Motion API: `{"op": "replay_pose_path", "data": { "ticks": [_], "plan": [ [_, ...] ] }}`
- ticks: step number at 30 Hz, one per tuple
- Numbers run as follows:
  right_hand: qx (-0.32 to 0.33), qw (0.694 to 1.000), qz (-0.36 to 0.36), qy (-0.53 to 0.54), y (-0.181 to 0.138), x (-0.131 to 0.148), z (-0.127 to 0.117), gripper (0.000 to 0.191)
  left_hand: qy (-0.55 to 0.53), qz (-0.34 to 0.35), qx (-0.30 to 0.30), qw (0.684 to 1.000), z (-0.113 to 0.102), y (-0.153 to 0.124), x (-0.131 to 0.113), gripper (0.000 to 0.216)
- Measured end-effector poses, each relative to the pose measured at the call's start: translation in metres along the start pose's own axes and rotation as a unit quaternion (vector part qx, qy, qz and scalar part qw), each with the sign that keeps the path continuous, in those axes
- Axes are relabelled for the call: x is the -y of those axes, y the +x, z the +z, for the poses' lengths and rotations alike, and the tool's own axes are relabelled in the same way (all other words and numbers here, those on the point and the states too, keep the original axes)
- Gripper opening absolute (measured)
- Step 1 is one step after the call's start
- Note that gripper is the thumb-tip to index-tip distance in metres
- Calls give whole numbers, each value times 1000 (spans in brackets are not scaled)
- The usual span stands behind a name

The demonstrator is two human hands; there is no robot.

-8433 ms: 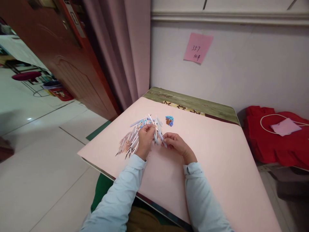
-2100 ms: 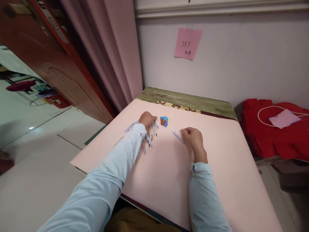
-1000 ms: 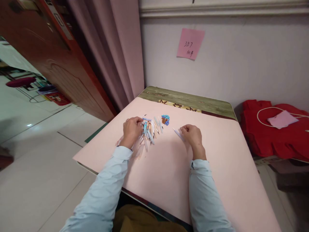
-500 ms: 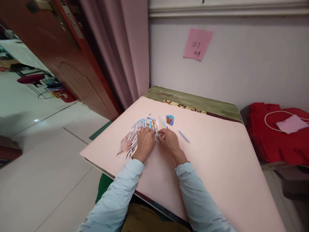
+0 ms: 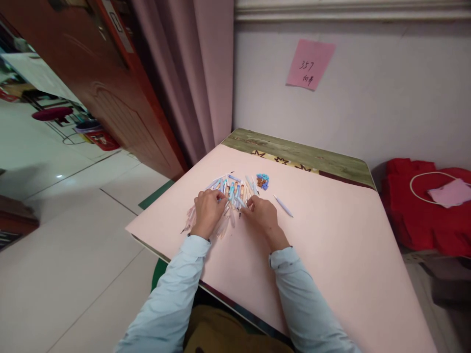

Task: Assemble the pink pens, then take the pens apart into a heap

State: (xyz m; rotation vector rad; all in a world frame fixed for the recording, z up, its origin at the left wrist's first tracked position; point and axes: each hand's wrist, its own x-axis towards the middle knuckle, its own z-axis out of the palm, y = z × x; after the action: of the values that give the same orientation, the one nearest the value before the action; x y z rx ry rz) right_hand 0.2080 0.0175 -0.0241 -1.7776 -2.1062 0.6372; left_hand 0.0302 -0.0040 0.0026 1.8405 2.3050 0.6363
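Note:
A pile of slim pens (image 5: 235, 190) in pale blue, white, orange-brown and clear lies on the pink table covering. My left hand (image 5: 209, 211) is over the left side of the pile, fingers bent and drawn together; what they hold, if anything, is hidden. At the pile's right edge, my right hand (image 5: 264, 214) pinches a pale blue pen (image 5: 242, 202) between thumb and fingers, its dark tip pointing down. Behind the right hand sits a small heap of blue and brown pieces (image 5: 262, 181), too small to name. One lavender pen (image 5: 283, 206) lies apart to the right.
The pink-covered table (image 5: 331, 264) has a green wood-look back edge (image 5: 294, 148) against the wall. A pink note (image 5: 311, 64) is stuck above it. Red cloth (image 5: 412, 211) lies at the right. A brown door (image 5: 121, 108) and curtain (image 5: 206, 63) stand at the left.
My left hand has moved left, away from my right hand, uncovering pens in the middle and front of the pile. The view has shifted slightly.

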Motion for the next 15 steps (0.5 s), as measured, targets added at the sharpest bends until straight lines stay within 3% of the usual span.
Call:
{"op": "replay_pose_path", "data": {
  "ticks": [6,11,15],
  "plan": [
    [0,1000,2,-12,-1,-4,-8,15,16,13,10,1000,3,0,-8,13],
    [72,994,-44,64,-1,-21,-21,14,-2,38,26,999,1,-3,-9,6],
    [91,990,-57,87,0,-26,-21,11,7,29,8,1000,5,-2,-11,7]
  ]
}}
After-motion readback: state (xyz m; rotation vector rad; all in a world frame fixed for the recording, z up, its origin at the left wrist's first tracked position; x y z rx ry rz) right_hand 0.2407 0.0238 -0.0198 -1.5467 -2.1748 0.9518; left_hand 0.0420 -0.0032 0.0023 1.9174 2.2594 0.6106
